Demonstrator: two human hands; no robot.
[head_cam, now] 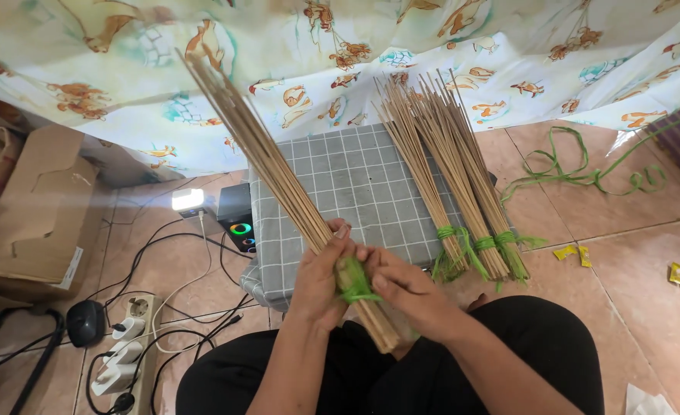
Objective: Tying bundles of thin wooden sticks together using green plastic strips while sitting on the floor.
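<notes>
Both hands clasp the long bundle of thin tan bamboo sticks (278, 165) at its green plastic strip tie (353, 280), left hand (320, 280) and right hand (405, 288) flanking it, sticks running up-left away.

I saw a bundle of thin tan sticks (278, 165) slanting from the upper left, where its loose tips fanned slightly, down to its squared butt end just above the lap. A green strip (353, 280) was wound around it near that lower end, bright and ribbon-like, bunched into a loose knot. The sticks looked straight, dry and even in length, packed tightly together.
</notes>
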